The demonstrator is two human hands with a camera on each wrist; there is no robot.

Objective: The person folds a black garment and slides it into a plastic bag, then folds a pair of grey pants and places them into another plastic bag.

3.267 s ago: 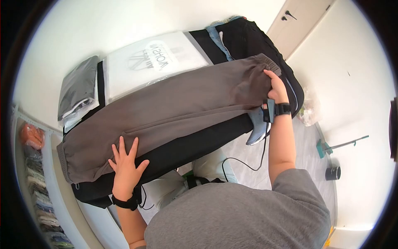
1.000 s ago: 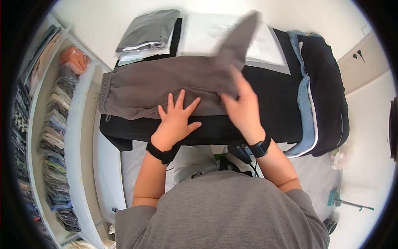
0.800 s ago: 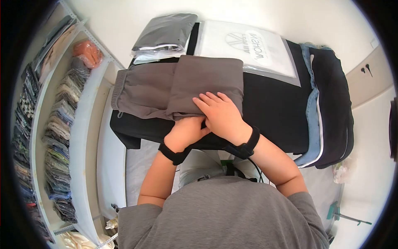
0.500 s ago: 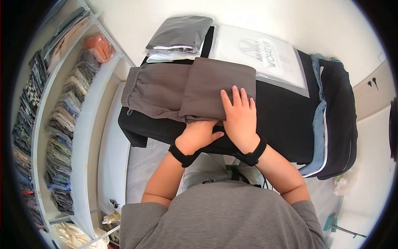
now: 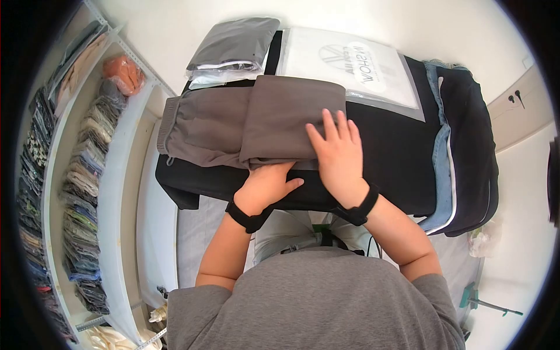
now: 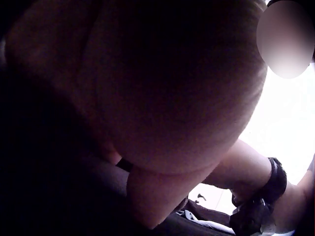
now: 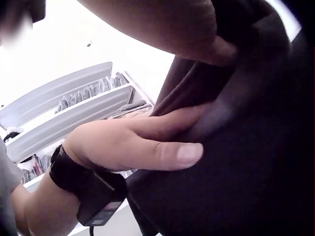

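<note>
Grey-brown sweatpants (image 5: pixel 210 114) lie on a black-covered table (image 5: pixel 391 151), the leg end folded back toward the elastic waistband at left. My left hand (image 5: pixel 265 189) is at the near edge of the fold. Its fingers are tucked under the upper layer and mostly hidden, its thumb out straight. In the right wrist view that left thumb (image 7: pixel 179 155) shows outside the cloth. My right hand (image 5: pixel 340 163) rests with straight, spread fingers on the right end of the folded part. The left wrist view is dark and mostly filled by a hand.
A bagged grey garment (image 5: pixel 233 46) and a white printed plastic bag (image 5: pixel 350 67) lie behind the sweatpants. Folded black clothing (image 5: pixel 466 151) and blue denim (image 5: pixel 441 157) lie at the table's right end. Shelves (image 5: pixel 116 192) of bagged clothes stand at left.
The sweatpants lay stretched out; my right hand has folded the leg end over toward the waistband. My left hand's fingers have gone under the fold, and my right hand has settled on top.
</note>
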